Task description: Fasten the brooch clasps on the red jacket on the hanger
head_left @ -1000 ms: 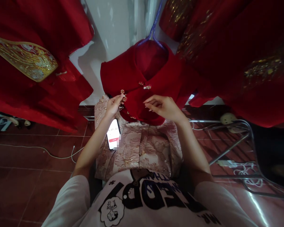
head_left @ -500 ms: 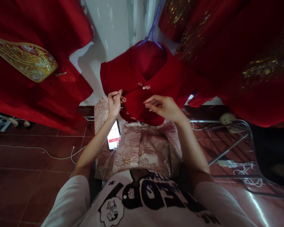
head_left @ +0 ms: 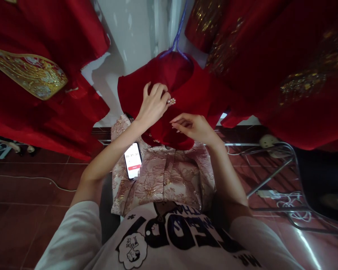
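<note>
A red garment [head_left: 129, 92] hangs on a purple hanger [head_left: 178, 37], its lower part over pink brocade cloth [head_left: 174, 176] on my lap. My left hand [head_left: 154, 103] reaches over its chest, fingers bent and pressed at a beaded ornament [head_left: 171, 101]; what the fingertips hold is hidden. Just above the garment's lower right part is my right hand [head_left: 195, 127], its thumb and fingers brought together; anything between them is too small to see. More small beaded ornaments [head_left: 157, 141] show along the garment's lower edge.
A lit phone [head_left: 133, 161] lies on the brocade at the left. Red garments with gold embroidery [head_left: 42, 80] hang on both sides. At the right stands a metal-framed chair [head_left: 297, 161], with white cables [head_left: 295, 210] on the tiled floor.
My left hand has moved up and to the right, from the garment's left edge ornaments to the one near the neckline. My right hand has hardly moved.
</note>
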`<state>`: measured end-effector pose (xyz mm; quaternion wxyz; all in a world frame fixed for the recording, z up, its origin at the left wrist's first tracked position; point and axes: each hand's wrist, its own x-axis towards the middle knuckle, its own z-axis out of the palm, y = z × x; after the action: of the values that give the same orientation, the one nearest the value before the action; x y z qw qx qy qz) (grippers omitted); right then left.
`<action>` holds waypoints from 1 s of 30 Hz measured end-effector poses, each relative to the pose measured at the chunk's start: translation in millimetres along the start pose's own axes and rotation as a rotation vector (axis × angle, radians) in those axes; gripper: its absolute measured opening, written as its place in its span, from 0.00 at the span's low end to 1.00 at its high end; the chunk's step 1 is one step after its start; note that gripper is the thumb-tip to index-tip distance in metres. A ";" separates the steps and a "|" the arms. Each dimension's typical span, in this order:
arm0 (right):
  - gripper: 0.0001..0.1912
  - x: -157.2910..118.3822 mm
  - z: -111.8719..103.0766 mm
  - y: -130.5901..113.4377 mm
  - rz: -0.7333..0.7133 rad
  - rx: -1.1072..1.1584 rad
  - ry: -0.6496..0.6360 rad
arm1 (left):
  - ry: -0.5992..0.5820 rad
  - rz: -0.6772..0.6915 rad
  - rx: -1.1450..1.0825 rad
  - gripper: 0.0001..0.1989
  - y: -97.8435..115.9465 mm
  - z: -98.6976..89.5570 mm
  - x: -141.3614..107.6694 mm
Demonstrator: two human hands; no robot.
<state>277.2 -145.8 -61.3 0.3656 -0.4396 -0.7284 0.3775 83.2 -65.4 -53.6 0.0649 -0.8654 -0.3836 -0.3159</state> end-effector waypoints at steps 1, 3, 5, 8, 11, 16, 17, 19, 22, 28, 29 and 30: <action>0.14 -0.1 -0.7 0.0 -0.001 -0.003 0.000 | -0.014 0.009 -0.009 0.08 -2.8 -1.0 3.7; 0.14 -0.5 -2.0 -0.1 -0.001 -0.008 0.002 | -0.047 0.020 -0.047 0.06 -7.2 -4.7 9.8; 0.14 -1.1 -2.8 -0.8 -0.002 -0.009 0.009 | -0.091 0.039 -0.111 0.05 -9.4 -9.3 14.2; 0.14 -2.0 -3.3 -2.9 0.003 -0.007 0.008 | -0.144 0.069 -0.216 0.07 -10.8 -13.7 17.9; 0.13 -2.5 -3.2 -4.7 0.021 -0.017 0.003 | -0.120 0.025 -0.302 0.08 -12.8 -14.6 19.5; 0.14 -2.3 -3.1 -4.3 0.019 -0.018 0.001 | -0.156 0.024 -0.322 0.06 -15.6 -18.7 22.2; 0.15 -2.1 -3.1 -4.1 0.017 -0.013 0.002 | -0.178 0.026 -0.335 0.06 -15.8 -20.2 22.8; 0.15 -1.7 -2.8 -3.9 0.016 -0.005 0.006 | -0.189 -0.031 -0.418 0.07 -16.5 -22.3 23.7; 0.17 -1.8 -2.1 -4.0 0.022 -0.005 0.003 | -0.128 -0.204 -0.567 0.06 -19.4 -21.8 23.2; 0.18 0.3 -2.7 -7.0 -0.031 -0.056 0.185 | -0.116 -0.188 -0.466 0.05 -20.2 -20.3 18.2; 0.20 3.6 -2.3 -9.2 -0.040 -0.050 0.255 | -0.142 -0.170 -0.467 0.05 -18.3 -21.3 17.8; 0.22 8.6 -1.1 -12.3 -0.045 -0.037 0.322 | -0.165 -0.157 -0.481 0.06 -16.3 -22.3 17.7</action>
<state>270.7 -141.7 -48.3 0.4778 -0.4845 -0.6771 0.2803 69.6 -50.9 -27.5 -0.1990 -0.8462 -0.3675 -0.3306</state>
